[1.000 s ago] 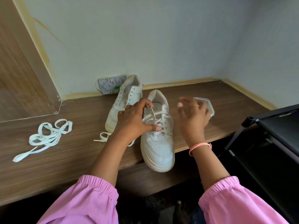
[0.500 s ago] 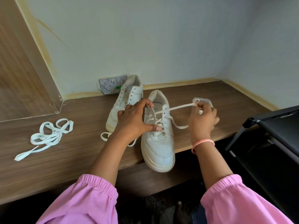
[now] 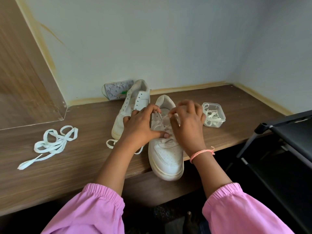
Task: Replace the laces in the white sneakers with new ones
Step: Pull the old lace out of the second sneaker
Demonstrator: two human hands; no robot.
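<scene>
Two white sneakers stand on the wooden shelf point(image 3: 70, 166). The near sneaker point(image 3: 166, 156) points toward me, its toe over the shelf's front edge, partly laced. My left hand point(image 3: 141, 129) grips its left side, thumb pressed across the lower laces. My right hand point(image 3: 187, 125) is over the tongue and pinches the lace point(image 3: 166, 116) near the upper eyelets. The far sneaker point(image 3: 130, 107) has no lace in its eyelets. A loose lace end point(image 3: 110, 143) trails from under my left hand.
A tangled white lace point(image 3: 54, 144) lies on the shelf's left part. A clear plastic box point(image 3: 213, 116) with laces stands right of the near sneaker. A patterned packet point(image 3: 116, 89) leans on the wall. A black rack point(image 3: 287, 141) stands at the right.
My right hand, which had pulled the lace out to the right, has come back over the sneaker's tongue. My left hand has stayed on the sneaker.
</scene>
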